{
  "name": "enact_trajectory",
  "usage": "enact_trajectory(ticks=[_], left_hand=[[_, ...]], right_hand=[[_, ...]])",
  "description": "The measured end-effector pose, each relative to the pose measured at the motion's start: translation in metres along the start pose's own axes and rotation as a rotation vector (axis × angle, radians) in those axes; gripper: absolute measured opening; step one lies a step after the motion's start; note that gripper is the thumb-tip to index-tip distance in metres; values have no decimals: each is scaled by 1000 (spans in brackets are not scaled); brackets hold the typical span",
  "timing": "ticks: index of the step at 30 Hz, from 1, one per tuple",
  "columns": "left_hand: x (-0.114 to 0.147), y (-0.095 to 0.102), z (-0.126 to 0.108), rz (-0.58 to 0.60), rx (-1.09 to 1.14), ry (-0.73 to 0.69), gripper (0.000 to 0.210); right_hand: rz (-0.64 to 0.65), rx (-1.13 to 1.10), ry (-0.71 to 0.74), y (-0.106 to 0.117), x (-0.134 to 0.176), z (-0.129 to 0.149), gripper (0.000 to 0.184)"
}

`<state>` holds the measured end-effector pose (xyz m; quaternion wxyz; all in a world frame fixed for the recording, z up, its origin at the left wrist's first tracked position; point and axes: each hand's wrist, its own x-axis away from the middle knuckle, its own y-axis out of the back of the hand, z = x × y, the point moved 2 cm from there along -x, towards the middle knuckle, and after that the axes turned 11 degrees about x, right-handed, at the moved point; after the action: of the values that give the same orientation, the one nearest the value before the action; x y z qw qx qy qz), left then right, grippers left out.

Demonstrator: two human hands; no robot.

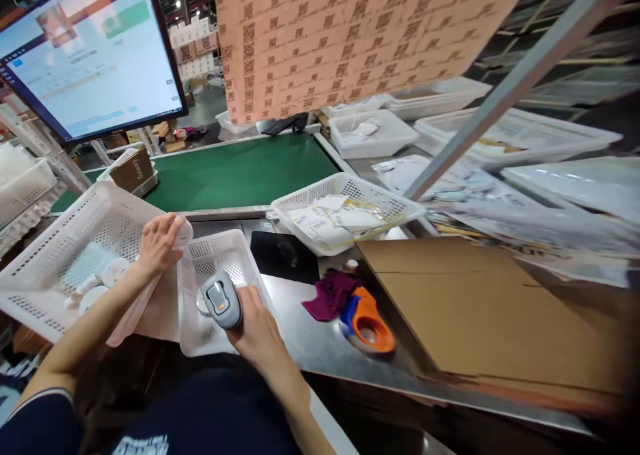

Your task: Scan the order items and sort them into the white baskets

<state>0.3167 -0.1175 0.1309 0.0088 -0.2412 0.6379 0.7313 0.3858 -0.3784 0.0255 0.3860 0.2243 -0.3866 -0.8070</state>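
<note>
The left hand point(158, 247) holds a round white item point(185, 233), the right hand point(257, 327) a grey scanner point(221, 301) over a basket point(214, 243).

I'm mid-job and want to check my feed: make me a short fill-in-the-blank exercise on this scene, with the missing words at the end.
1. The right hand holds a gray ____ over the small basket.
2. The round item in the left hand is colored ____.
3. The long flat surface beyond the small basket is ____.
4. Beside the purple cloth, the tool is blue and ____.

Missing words: scanner; white; green; orange.
</note>
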Motion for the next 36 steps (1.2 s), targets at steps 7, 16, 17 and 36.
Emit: enact_trajectory(ticks=[7,16,17,36], left_hand=[[9,-66,-46,276,64,-121,102],[67,7,101,344,-11,259,74],[74,6,112,385,-29,313,79],[88,-82,-73,221,80,-75,88]], right_hand=[[42,76,-150,-2,6,-32,31],[-17,-92,-129,-41,24,-64,28],[-7,-85,-110,-43,23,-59,28],[192,160,-64,-15,29,-16,37]])
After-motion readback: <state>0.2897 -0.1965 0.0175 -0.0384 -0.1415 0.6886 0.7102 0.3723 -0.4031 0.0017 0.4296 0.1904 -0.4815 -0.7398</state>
